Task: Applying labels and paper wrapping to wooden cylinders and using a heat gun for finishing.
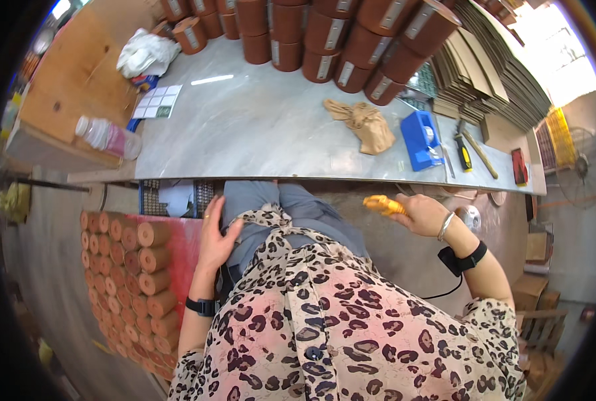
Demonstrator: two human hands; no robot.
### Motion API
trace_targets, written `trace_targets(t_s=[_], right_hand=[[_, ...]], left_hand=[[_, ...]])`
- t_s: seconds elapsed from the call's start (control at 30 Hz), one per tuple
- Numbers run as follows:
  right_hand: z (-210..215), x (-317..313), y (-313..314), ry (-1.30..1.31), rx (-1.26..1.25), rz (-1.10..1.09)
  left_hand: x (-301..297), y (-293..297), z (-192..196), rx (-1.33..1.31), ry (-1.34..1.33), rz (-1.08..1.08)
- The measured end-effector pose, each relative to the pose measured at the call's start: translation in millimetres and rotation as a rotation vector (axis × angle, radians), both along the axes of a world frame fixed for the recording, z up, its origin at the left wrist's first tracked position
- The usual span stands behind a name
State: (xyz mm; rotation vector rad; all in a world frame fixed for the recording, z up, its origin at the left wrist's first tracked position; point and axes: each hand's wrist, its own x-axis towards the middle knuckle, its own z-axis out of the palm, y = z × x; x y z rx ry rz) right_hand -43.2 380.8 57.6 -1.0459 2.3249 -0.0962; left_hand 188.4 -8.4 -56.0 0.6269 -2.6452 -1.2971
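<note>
My right hand (419, 214) is closed around a small orange-yellow object (382, 204) with a lumpy edge, whose kind I cannot make out. It is held in front of the table's near edge, to the right of my lap. My left hand (218, 235) is beside my left thigh, holding nothing, with its fingers apart. Near it on the left, many reddish-brown cylinders (153, 259) lie stacked on their sides on a red surface (185, 250). Under the tabletop, a blue crate (149, 200) with small round parts and white paper sits close to my left hand.
The grey table (244, 134) bears stacked brown cylinders (321, 40) with metal strips at the back. On its right are a brown cloth (364, 125), a blue tape dispenser (418, 142), a yellow-black handled tool (463, 157) and cardboard sheets (475, 67). A plastic bottle (107, 136) stands left.
</note>
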Motion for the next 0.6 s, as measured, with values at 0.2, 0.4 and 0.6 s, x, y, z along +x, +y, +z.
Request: trace_targets(t_s=[0.2,0.4,0.6], right_hand=[[16,41,-5,-0.291,-0.240,-0.127],[-44,33,-27,-0.031,-0.248,-0.199],[-42,52,-4,-0.182,-0.417,-0.142]], left_hand=[[-42,33,5,-0.421,-0.142,-0.330],[-43,28,-10,-0.346,-0.008,-0.281],[-27,17,-22,-0.198,0.062,-0.158]])
